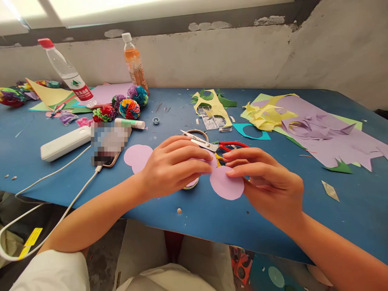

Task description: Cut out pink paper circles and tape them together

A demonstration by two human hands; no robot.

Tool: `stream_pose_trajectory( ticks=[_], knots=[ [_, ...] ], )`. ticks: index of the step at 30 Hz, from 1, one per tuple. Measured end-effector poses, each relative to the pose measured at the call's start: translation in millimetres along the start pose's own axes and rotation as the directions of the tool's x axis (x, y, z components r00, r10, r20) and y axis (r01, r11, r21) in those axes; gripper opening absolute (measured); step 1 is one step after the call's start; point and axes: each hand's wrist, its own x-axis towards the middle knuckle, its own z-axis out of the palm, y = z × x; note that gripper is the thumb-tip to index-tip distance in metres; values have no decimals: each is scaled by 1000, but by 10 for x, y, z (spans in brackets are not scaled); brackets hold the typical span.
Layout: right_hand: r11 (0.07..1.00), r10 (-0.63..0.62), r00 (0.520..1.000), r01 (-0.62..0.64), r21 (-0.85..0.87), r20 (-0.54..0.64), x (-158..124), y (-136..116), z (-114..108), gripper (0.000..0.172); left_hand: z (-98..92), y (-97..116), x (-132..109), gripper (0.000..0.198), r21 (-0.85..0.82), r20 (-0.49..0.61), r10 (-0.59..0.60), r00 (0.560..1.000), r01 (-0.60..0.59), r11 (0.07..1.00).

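My right hand [269, 178] pinches a lilac paper circle [226, 185] between thumb and fingers, above the front part of the blue table. My left hand [178, 163] is closed on another lilac paper circle [214, 160], mostly hidden under its fingers. The two circles meet or overlap between the hands; I cannot tell if they are joined. More lilac paper circles [138, 157] lie on the table left of my left hand. Just beyond the hands rest red-handled scissors [209, 146] and a roll of tape [201, 133]. Beneath my left hand a round object [192, 184] is partly covered.
A phone [110, 143] on a white cable, a white power bank [66, 143] and a glue stick [130, 123] lie left. Behind stand a water bottle [71, 76] and an orange drink bottle [134, 62], near ruffled paper balls [129, 108]. Paper scraps [321, 129] spread right.
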Motion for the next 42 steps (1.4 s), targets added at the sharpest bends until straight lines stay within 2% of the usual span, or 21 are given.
stream_pose_trajectory(
  ticks=[3,8,12,14,19,23,26,30,33,35,36,38,40,42],
  knots=[
    [997,-76,997,77,-27,18,-6,-3,-26,22,-23,-4,-28,14,45,60,-38,997,36,998],
    [994,-75,997,76,-74,21,5,-6,-54,13,-48,32,-4,7,-40,144,-139,980,146,989],
    [997,-56,993,62,-53,107,52,-9,-87,15,-109,95,77,40,-145,243,-169,955,208,967],
    [998,-55,989,61,-33,140,80,-9,-99,17,-145,110,106,40,-202,311,-185,932,255,946],
    [998,-52,977,46,32,207,111,4,-94,21,-204,104,134,14,-333,541,-275,795,502,798],
    [998,42,974,-52,41,221,100,38,-69,22,-199,103,158,14,-410,652,-367,663,716,566],
    [999,25,983,-33,40,183,96,75,-56,12,-173,98,174,16,-427,691,-428,582,807,408],
    [999,5,980,4,-45,199,86,112,-40,10,-149,98,176,18,-435,707,-476,522,853,289],
    [976,-60,975,102,-192,213,80,126,-34,14,-146,108,172,20,-460,689,-502,523,851,254],
    [924,-41,978,114,-365,203,91,149,-56,21,-141,107,172,21,-472,667,-528,526,846,248],
    [877,9,979,89,-472,202,103,171,-78,25,-137,102,173,20,-478,652,-543,529,843,247],
    [722,178,961,19,-691,212,137,241,-145,31,-124,87,177,20,-494,616,-579,534,834,244],
    [535,386,892,-9,-845,236,183,339,-225,34,-112,72,184,21,-507,584,-612,533,828,238],
    [434,545,801,-18,-901,247,233,442,-294,37,-105,63,192,21,-514,564,-640,522,828,223]
  ],
)
